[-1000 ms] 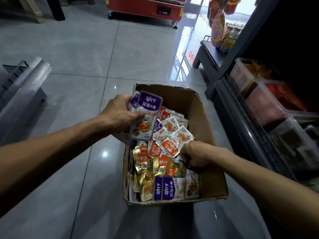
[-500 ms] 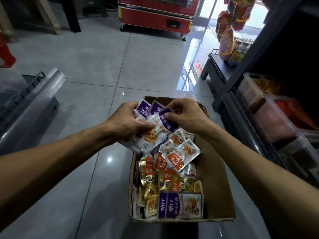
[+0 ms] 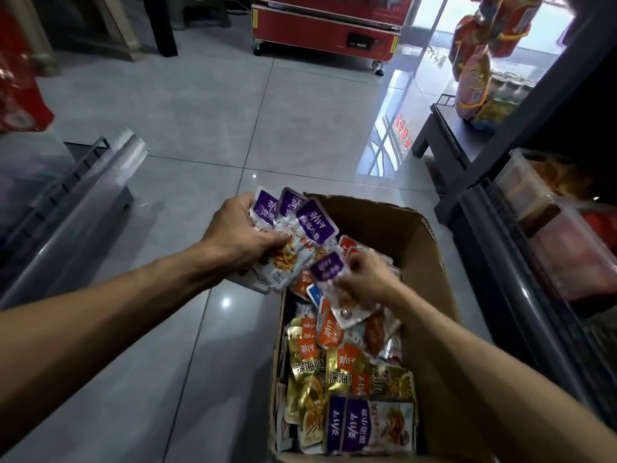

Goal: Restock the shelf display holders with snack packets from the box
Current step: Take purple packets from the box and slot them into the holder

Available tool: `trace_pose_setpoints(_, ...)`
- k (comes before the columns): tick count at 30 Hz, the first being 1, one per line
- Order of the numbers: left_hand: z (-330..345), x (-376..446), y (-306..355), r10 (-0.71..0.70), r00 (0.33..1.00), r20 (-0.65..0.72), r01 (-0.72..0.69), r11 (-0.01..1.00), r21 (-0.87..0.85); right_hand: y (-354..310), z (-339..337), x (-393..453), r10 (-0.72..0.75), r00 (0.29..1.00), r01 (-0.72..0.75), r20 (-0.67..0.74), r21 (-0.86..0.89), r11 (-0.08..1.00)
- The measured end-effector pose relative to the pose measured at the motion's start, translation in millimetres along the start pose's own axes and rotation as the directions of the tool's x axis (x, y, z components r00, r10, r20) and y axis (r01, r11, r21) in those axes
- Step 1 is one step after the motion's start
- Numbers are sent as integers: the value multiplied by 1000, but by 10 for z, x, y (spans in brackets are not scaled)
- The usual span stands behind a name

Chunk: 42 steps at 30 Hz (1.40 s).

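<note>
A cardboard box (image 3: 430, 269) stands on the floor, filled with purple, orange and gold snack packets (image 3: 347, 379). My left hand (image 3: 243, 232) grips a fanned stack of purple-topped packets (image 3: 300, 225) above the box's far left corner. My right hand (image 3: 367, 279) pinches one more purple-topped packet (image 3: 329, 272) just over the pile, a little below and to the right of the stack. Clear plastic display holders (image 3: 534, 195) sit on the dark shelf at the right, with orange and red contents.
The dark shelf unit (image 3: 500, 262) runs along the right side close to the box. A grey metal rack (image 3: 76, 195) lies at the left. A red cabinet on wheels (image 3: 320, 31) stands at the back. Hanging snack bags (image 3: 474, 78) are at upper right. Grey tiled floor (image 3: 200, 128) lies between.
My right hand went from deep in the box up to the stack, then came back down and now pinches another purple packet. The left hand's stack has grown.
</note>
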<state>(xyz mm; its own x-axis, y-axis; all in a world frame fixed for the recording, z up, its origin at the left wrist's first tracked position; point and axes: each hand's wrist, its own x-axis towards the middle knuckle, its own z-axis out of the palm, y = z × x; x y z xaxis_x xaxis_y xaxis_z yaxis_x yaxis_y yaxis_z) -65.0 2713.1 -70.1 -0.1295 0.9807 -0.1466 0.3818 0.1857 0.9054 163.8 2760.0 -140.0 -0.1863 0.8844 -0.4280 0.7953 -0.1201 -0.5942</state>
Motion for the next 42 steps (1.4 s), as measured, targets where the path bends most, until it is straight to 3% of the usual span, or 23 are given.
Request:
trace_pose_setpoints(2, 1, 78, 19, -7, 1000, -24, 6, 1000, -4, -112, -227, 29, -7, 998, 27, -64, 312, 950)
trace_pose_setpoints(5, 57, 212, 114, -13, 998, -67, 11, 999, -30, -169, -547, 24, 85, 981, 31, -172, 580, 814)
trace_pose_setpoints(7, 126, 319, 217, -25, 996, -88, 20, 998, -66, -190, -762, -26, 122, 976, 49, -181, 726, 686)
trace_pose_setpoints(10, 284, 478, 434, -55, 996, -74, 43, 987, -154, -235, -1150, -149, 5, 977, 178, -213, 830, 528)
trace_pose_setpoints(12, 439, 554, 624, -65, 998, -23, 58, 973, -222, -260, -1360, -207, -91, 976, 217, -199, 836, 505)
trace_pose_setpoints(14, 605, 585, 844, -61, 997, 54, 75, 951, -300, -276, -1494, -237, -124, 976, 218, -179, 796, 564)
trace_pose_setpoints(17, 798, 612, 1184, -46, 979, 200, 134, 882, -451, -274, -1714, -294, -95, 970, 229, -224, 712, 664)
trace_pose_setpoints(26, 1130, 488, 2449, 14, 884, 468, 303, 744, -595, -281, -2754, -603, -72, 926, 307, -370, 630, 713)
trace_pose_setpoints(29, 1273, 489, 2773, 91, 886, 454, 217, 785, -581, -288, -3080, -708, -10, 886, 333, -464, 620, 710)
trace_pose_setpoints(34, 1503, 687, 2880, 86, 939, 334, 117, 831, -544, -276, -3371, -754, 33, 851, 371, -524, 644, 669)
trace_pose_setpoints(38, 1535, 773, 3001, 122, 897, 424, 131, 844, -520, -308, -3525, -820, 5, 869, 384, -495, 681, 624)
trace_pose_setpoints(42, 1540, 766, 3163, 178, 860, 479, 113, 848, -518, -284, -3690, -914, 80, 877, 342, -473, 734, 587)
